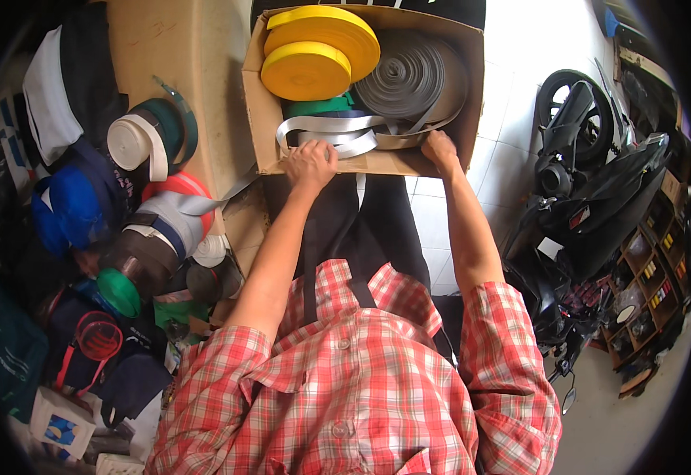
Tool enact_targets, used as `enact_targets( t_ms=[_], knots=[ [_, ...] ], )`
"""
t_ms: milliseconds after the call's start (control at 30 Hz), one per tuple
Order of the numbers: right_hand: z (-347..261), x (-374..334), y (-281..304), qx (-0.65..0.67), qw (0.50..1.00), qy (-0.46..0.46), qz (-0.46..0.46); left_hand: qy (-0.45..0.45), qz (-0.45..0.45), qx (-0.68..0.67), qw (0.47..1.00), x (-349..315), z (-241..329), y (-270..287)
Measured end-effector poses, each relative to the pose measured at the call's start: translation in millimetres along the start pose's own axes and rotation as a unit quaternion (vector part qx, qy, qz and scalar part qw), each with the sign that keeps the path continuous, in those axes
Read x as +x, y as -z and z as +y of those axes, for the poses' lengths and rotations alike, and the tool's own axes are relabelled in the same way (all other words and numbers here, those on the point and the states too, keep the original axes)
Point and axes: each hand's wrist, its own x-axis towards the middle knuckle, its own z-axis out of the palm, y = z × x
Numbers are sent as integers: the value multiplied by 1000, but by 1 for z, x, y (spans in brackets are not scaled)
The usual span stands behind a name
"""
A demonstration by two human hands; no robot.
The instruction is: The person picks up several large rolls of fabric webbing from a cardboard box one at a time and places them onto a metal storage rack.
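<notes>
Straight ahead sat the box [385, 163], and I had the left hand [311, 161] gripping its near rim with fingers bent over, the right hand [440, 150] clamped by its near right corner, yellow rolls [306, 73], grey roll [399, 73] inside!

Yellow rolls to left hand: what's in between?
A green band, then, nearer the left hand, a white strap; the head view shows both below the yellow rolls.
</notes>
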Motion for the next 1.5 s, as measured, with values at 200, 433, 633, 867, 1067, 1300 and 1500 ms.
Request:
enact_targets(
  t_ms=[200, 433, 633, 867, 1067, 1300, 1500],
  knots=[
    [-19, -7, 14, 17, 995, -57, -76, 2, -16, -11, 1000, 1, 1, 1],
    [-43, -9, 44, 242, 917, -316, 15, -27, 13, -17, 999, 1, 2, 3],
    [-63, -3, 80, 301, 880, -240, 276, -33, 14, -40, 999, -1, 2, 2],
    [-97, 30, 102, 220, 894, -303, 246, -43, -11, -29, 999, -2, 2, 1],
    [-111, 49, 97, 196, 901, -321, 218, -49, -9, -36, 998, -5, 3, 4],
    [-129, 35, 115, 248, 912, -246, 217, -57, -26, -15, 998, -7, -1, 2],
    [-132, -8, 100, 223, 924, -131, 281, -2, -129, -12, 992, 2, 5, 12]
  ],
)
